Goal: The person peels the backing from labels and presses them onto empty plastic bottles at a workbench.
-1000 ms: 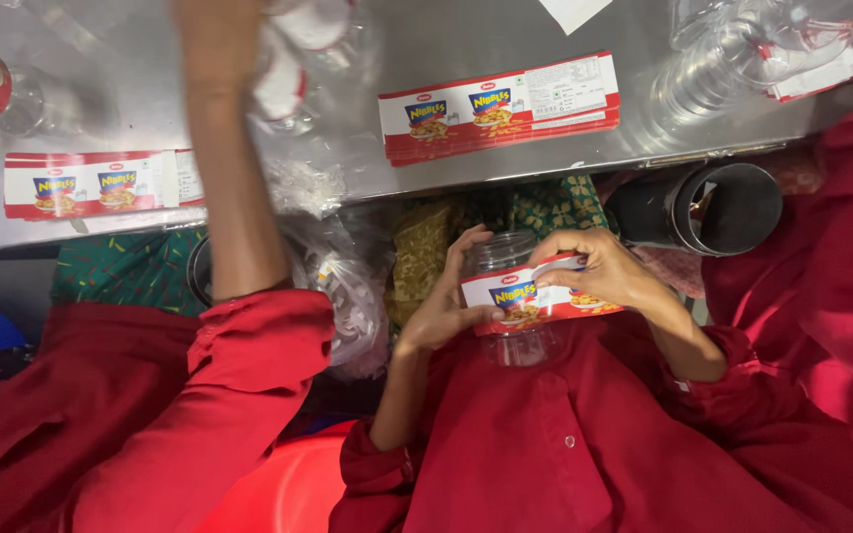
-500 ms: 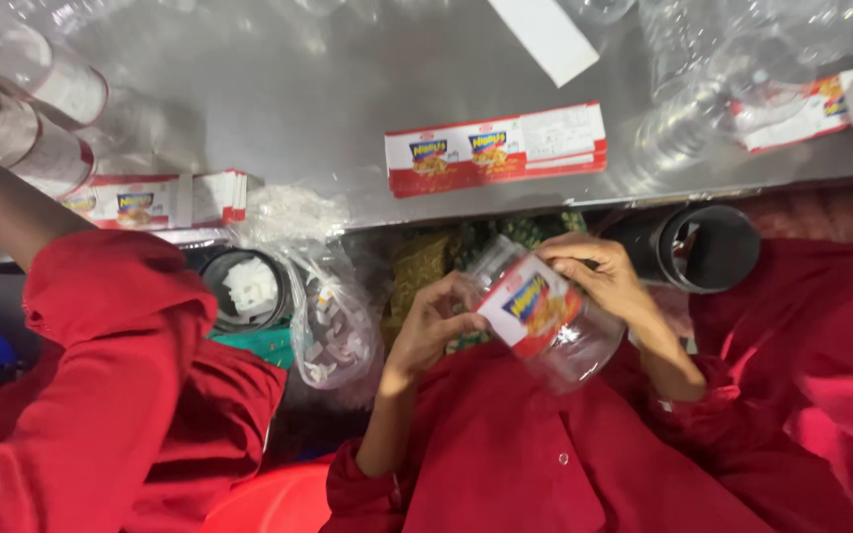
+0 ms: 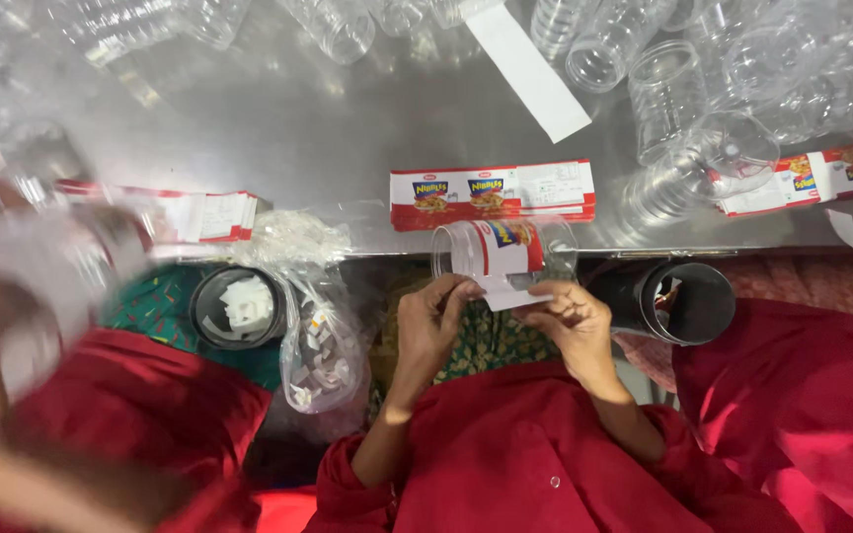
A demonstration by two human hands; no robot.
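I observed the clear plastic jar point(image 3: 503, 255) lying on its side at the near edge of the steel tabletop point(image 3: 328, 138), centre of the frame, with its mouth toward the left. This position presented the curved wall to both hands for wrapping. A red and white label point(image 3: 507, 249) lay partly around the jar, and its white loose end hung below.

My left hand point(image 3: 429, 321) pinched the loose end at its left edge. My right hand point(image 3: 573, 318) pinched the same strip from the right, fingers closed on the paper. Both hands were therefore grasping the label, not the jar itself; I judged that the tabletop edge carried the jar.

A stack of flat labels point(image 3: 493, 194) lay just beyond the jar, within reach. Empty clear jars point(image 3: 703, 89) were heaped at the upper right.

Below the tabletop edge:
- A black bin point(image 3: 239, 306) at the left held white paper scraps.
- A clear bag point(image 3: 323, 345) beside it held similar scraps, probably backing strips.
- A black tube point(image 3: 678, 301) at the right lay open toward the camera; its contents were unclear.

A blurred arm of another person point(image 3: 41, 316) filled the left of the frame.
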